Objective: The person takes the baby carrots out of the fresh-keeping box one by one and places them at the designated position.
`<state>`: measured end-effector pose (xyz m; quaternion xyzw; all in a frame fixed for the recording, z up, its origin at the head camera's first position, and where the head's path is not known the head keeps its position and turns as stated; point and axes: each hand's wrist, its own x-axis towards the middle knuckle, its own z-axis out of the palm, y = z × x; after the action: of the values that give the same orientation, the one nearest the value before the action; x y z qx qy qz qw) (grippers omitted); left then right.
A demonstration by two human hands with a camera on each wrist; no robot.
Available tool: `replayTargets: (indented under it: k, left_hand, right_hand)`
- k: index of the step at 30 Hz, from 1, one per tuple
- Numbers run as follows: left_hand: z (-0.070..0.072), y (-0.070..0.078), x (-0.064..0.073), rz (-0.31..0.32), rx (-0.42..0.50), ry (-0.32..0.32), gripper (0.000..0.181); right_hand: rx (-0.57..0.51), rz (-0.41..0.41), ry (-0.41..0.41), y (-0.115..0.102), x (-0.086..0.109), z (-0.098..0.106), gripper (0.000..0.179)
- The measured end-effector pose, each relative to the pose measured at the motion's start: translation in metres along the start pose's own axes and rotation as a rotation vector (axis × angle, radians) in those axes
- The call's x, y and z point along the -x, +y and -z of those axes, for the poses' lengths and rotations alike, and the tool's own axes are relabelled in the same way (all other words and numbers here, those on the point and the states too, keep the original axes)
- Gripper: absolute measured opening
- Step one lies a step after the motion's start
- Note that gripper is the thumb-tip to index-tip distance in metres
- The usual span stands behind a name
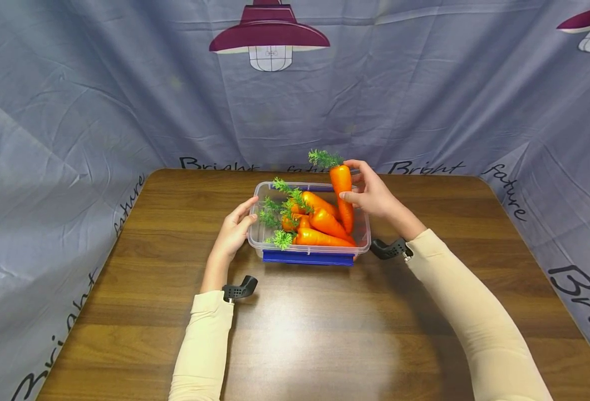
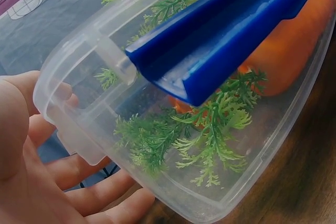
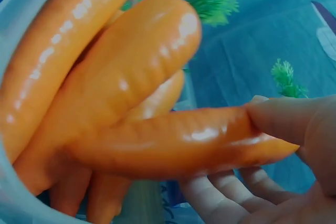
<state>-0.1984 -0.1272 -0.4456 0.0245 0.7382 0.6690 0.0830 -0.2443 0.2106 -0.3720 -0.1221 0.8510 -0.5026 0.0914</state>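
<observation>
A clear plastic food container with a blue front clip stands on the table. Inside lie several orange toy carrots with green leafy tops, mostly pointing left. At the container's left end my left hand grips the rim, thumb on it and the other fingers along the outer wall. My right hand pinches one carrot between thumb and fingers at the right end. That carrot stands tilted, leafy top up beyond the back rim, its narrow tip down among the others.
The brown wooden table extends around the container. A grey-blue curtain with printed lamps and lettering hangs behind and on both sides. Black wrist camera mounts sit by both cream sleeves.
</observation>
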Motion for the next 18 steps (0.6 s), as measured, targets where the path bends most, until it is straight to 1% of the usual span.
replayTargets:
  k: [6,10,15,18]
  left_hand:
    - [0.000,-0.001,0.000,-0.001,0.009,-0.001,0.051]
    - [-0.001,0.000,0.000,-0.003,0.003,0.004,0.051]
    - [-0.001,0.000,0.000,-0.001,0.000,0.006,0.052]
    - [-0.001,0.000,0.000,-0.004,0.002,-0.001,0.052]
  right_hand:
    - [-0.240,-0.081,-0.003,0.001,0.006,0.008,0.068]
    - [-0.370,-0.100,0.012,0.005,0.011,0.013,0.067]
    - [-0.419,-0.117,0.025,0.011,0.019,0.022,0.067]
    - [-0.444,-0.122,0.032,0.015,0.025,0.028,0.063]
